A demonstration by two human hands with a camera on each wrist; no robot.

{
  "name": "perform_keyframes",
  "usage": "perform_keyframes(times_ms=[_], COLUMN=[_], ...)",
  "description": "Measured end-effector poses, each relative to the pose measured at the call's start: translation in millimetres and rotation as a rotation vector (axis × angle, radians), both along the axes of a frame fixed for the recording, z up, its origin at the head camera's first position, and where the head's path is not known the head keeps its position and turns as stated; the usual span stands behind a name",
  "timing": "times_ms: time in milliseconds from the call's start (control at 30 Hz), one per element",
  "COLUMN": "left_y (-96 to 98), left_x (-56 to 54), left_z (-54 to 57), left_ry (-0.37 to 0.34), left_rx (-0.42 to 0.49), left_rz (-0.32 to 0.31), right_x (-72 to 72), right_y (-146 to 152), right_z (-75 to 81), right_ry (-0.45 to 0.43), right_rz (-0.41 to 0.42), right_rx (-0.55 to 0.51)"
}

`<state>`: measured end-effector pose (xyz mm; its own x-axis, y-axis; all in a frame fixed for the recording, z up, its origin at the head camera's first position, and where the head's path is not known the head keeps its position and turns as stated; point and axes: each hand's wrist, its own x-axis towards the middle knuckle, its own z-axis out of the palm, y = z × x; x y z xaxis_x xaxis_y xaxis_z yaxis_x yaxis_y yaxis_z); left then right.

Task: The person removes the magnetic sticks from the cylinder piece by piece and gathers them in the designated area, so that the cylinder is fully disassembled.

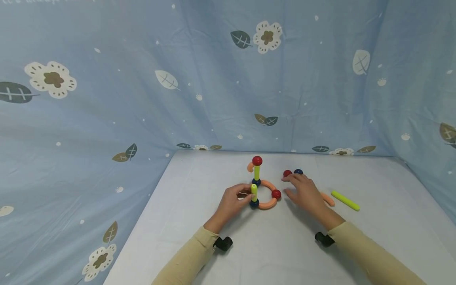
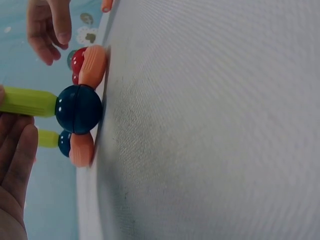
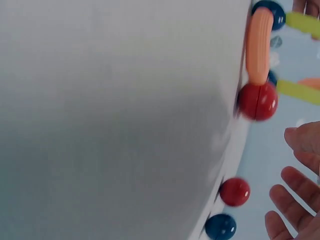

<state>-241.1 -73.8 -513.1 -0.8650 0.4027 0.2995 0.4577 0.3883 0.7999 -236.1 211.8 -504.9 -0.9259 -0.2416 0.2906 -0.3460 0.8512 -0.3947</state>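
Note:
My left hand (image 1: 230,202) pinches an upright yellow-green rod (image 1: 254,193), which stands in a dark blue ball (image 2: 79,109) of a toy assembly. Orange curved pieces (image 1: 268,204) link that ball to a red ball (image 1: 276,194) and to a second blue ball (image 1: 256,182) in a ring shape. From the farther blue ball rises another yellow-green rod (image 1: 257,173), topped by a red ball (image 1: 257,160) with an orange curved piece (image 1: 250,167) beside it. To the right, my right hand (image 1: 305,194) hovers with fingers spread and loosely bent, holding nothing, near a loose red ball (image 3: 235,192).
A loose blue ball (image 1: 298,171) lies just past the right fingers, beside the loose red one. Farther right are an orange curved piece (image 1: 327,199), partly behind the right hand, and a yellow-green rod (image 1: 345,200). A patterned blue curtain (image 1: 221,79) borders the white table (image 1: 192,174).

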Motion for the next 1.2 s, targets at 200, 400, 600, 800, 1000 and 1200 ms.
perform_keyframes(times_ms=[200, 400, 600, 800, 1000, 1200], left_y=[-0.4, -0.4, -0.1, 0.3, 0.5, -0.4], left_x=[-0.8, -1.2, -2.2, -2.1, -1.4, -0.9], left_z=[-0.2, -1.2, -3.0, -2.5, -1.5, -1.9], left_ry=[0.014, 0.036, 0.036, 0.032, 0.028, 0.033], left_rx=[-0.009, -0.013, -0.016, -0.013, -0.006, -0.006], left_rz=[-0.002, -0.003, 0.002, 0.003, -0.004, -0.006], right_x=[13.3, 24.1, 30.9, 33.5, 31.8, 30.5], right_y=[-15.3, -29.6, -41.1, -48.4, -56.9, -65.9], right_z=[-1.8, -7.9, -14.3, -16.4, -15.5, -15.4], right_ry=[-0.042, -0.038, -0.055, -0.101, -0.167, -0.174], right_rz=[0.037, 0.113, 0.137, 0.131, 0.131, 0.130], right_rx=[-0.044, -0.150, -0.202, -0.244, -0.269, -0.267])
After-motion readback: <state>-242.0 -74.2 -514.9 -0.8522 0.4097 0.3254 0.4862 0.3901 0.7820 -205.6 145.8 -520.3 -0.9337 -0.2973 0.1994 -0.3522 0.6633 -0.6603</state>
